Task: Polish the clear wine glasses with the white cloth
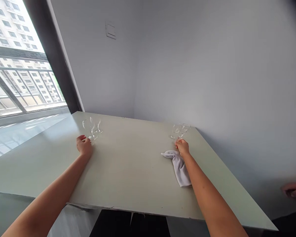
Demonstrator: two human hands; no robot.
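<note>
My left hand (84,144) rests low over the table at the left, its fingers loosely bent and apart, holding nothing. Just beyond it stand clear stemmed glasses: a nearer wine glass (92,135) and another glass (98,130) close behind. At the right, the fingers of my right hand (182,147) are closed on the lower part of a clear stemmed glass (179,139), partly hidden by the hand. More stemmed glasses (173,134) stand close around it; their outlines overlap. A crumpled pale grey cloth (179,168) lies beside my right wrist and forearm.
The pale table (128,164) reaches to the grey wall (199,72) at the back. A window with a railing (22,72) is at the left, a switch plate (111,30) on the wall. Another person's hand (294,190) shows at the right edge, past the table.
</note>
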